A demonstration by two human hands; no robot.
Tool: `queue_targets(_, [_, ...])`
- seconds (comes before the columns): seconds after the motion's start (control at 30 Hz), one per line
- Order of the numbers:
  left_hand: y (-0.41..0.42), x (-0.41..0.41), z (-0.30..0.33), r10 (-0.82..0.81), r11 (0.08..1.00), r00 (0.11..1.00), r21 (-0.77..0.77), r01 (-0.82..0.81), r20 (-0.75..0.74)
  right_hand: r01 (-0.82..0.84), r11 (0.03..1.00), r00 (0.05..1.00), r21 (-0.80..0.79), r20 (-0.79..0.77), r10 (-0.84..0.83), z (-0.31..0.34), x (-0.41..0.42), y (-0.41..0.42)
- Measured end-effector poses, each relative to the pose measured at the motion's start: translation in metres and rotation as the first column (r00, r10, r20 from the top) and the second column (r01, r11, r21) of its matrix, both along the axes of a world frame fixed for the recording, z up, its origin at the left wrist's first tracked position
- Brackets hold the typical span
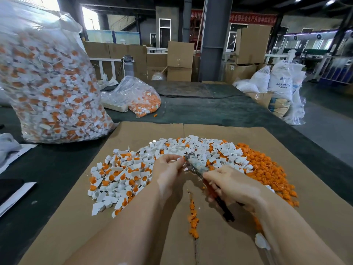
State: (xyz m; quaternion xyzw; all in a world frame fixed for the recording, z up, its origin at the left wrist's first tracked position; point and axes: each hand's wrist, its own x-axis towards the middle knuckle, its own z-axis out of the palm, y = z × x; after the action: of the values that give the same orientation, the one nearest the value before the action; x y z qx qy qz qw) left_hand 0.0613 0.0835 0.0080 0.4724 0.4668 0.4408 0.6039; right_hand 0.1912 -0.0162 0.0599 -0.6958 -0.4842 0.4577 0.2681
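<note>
A brown cardboard sheet [133,222] carries a heap of white plastic parts with orange caps [122,175], a heap of plain white parts [206,148] and a heap of loose orange caps [267,165]. My right hand [233,186] grips the red-and-black handles of a pair of pliers [198,166], whose jaws point up-left. My left hand [168,169] pinches a small white part right at the pliers' jaws. A thin rod threaded with orange caps [193,220] lies on the cardboard between my forearms.
A big clear bag of white-and-orange parts [49,88] stands at the left. A smaller clear bag [139,98] lies behind the cardboard on the dark table. Cardboard boxes [179,60] and white sacks [282,87] stand farther back. A white part [262,241] lies by my right forearm.
</note>
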Motion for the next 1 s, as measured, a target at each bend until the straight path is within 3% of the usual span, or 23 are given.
queue_targets(0.2, [0.001, 0.001, -0.001, 0.016, 1.0, 1.0, -0.009, -0.016, -0.007, -0.028, 0.999, 0.999, 0.018, 0.039, 0.027, 0.004, -0.002, 0.0])
queue_targets(0.33, [-0.002, 0.003, 0.001, 0.042, 0.999, 0.999, -0.023, -0.042, 0.03, -0.022, 0.998, 0.986, 0.053, 0.167, 0.013, 0.002, -0.006, 0.002])
queue_targets(0.63, [-0.006, 0.006, 0.001, 0.073, 0.997, 0.997, -0.02, -0.073, 0.008, 0.039, 0.983, 0.955, 0.177, 0.282, -0.088, -0.015, -0.012, 0.003])
queue_targets(0.8, [-0.014, 0.003, 0.001, 0.093, 0.991, 0.992, -0.103, -0.084, 0.088, 0.105, 0.96, 0.938, 0.261, 0.295, -0.183, -0.026, -0.005, 0.002])
queue_targets(0.87, [-0.018, -0.001, -0.005, 0.074, 0.996, 0.997, -0.043, -0.073, 0.034, 0.164, 0.937, 0.872, 0.308, 0.399, -0.284, -0.032, 0.002, 0.004])
queue_targets(1.0, [-0.024, -0.006, -0.018, -0.003, 0.963, 0.947, 0.255, 0.089, -0.32, 0.153, 0.9, 0.569, 0.408, 0.708, -0.418, -0.044, 0.017, 0.012])
